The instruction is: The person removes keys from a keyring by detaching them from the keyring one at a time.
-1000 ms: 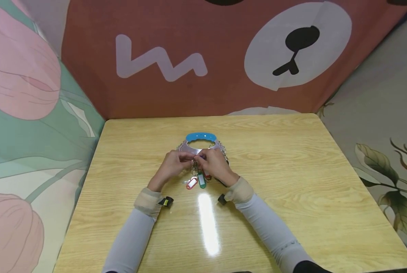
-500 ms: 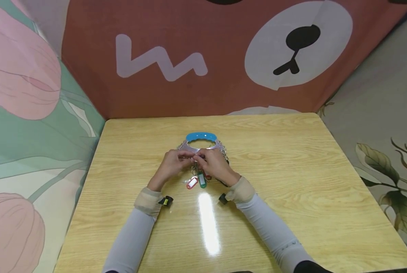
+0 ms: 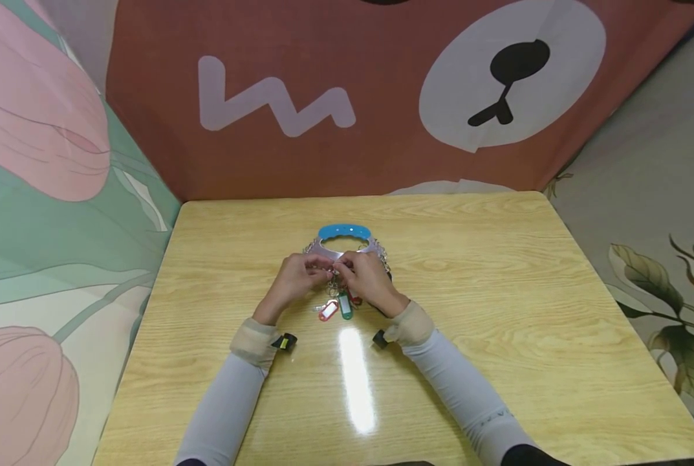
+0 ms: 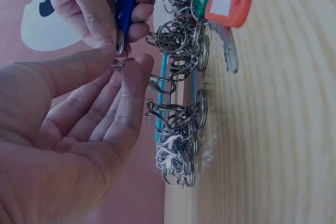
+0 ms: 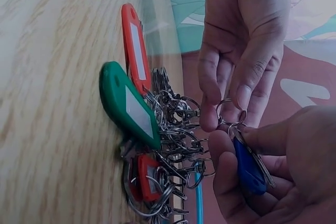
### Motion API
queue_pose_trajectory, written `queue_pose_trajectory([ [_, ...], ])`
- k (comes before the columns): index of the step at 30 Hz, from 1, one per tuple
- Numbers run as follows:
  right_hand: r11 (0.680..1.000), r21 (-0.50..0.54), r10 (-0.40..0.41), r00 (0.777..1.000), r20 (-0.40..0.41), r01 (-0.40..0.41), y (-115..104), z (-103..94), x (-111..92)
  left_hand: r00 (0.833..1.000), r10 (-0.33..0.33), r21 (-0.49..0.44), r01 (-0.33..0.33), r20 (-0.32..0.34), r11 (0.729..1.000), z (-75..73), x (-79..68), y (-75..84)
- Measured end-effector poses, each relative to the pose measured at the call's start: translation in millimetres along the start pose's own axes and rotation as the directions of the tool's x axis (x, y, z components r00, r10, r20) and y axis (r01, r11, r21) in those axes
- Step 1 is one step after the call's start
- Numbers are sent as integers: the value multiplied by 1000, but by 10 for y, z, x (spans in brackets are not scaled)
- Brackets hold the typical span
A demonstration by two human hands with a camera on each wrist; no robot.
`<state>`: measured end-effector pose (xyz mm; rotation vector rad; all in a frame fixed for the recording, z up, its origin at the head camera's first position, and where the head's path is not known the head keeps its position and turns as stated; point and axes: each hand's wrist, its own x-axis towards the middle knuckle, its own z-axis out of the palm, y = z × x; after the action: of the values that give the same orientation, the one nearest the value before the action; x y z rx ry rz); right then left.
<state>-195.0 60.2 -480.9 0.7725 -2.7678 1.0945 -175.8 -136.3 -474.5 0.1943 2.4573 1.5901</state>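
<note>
My left hand (image 3: pixel 296 279) pinches a metal split ring (image 5: pixel 224 101) between thumb and fingers, best seen in the right wrist view. Fingers of my right hand (image 3: pixel 368 279) curl round a blue key tag (image 5: pixel 247 169) with a metal key (image 5: pixel 265 170) alongside it. Tag and key meet at the ring between both hands. Below hang many metal rings and clasps (image 4: pixel 176 148). A green key tag (image 3: pixel 345 305) and a red key tag (image 3: pixel 328 310) lie among them, and a bare key (image 4: pixel 229 51) sticks out under the red one.
Behind my hands lies a rack plate with a blue handle (image 3: pixel 344 231), chains of rings along both its sides. Another red tag (image 5: pixel 149 177) sits low among the rings. The wooden table (image 3: pixel 486 310) ends at a printed cloth wall (image 3: pixel 300 168) at the back.
Both hands stay in place over the rings, with only small finger shifts. Slightly more of the metal rings shows beneath the fingers than half a second ago.
</note>
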Motion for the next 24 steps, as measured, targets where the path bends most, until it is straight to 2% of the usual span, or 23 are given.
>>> queue_pose_trajectory([
  [5, 1000, -21, -3, 1000, -6, 3, -26, -8, -2, 1000, 22, -23, -22, 2, 999, -3, -16, 26],
  [14, 998, -29, -58, 998, 2, 58, -49, -24, -6, 999, 41, 23, -40, -27, 999, -8, -1, 22],
  [24, 999, 25, -22, 1000, 12, 21, -59, -41, -7, 999, 17, 61, -16, -28, 998, -17, -13, 30],
])
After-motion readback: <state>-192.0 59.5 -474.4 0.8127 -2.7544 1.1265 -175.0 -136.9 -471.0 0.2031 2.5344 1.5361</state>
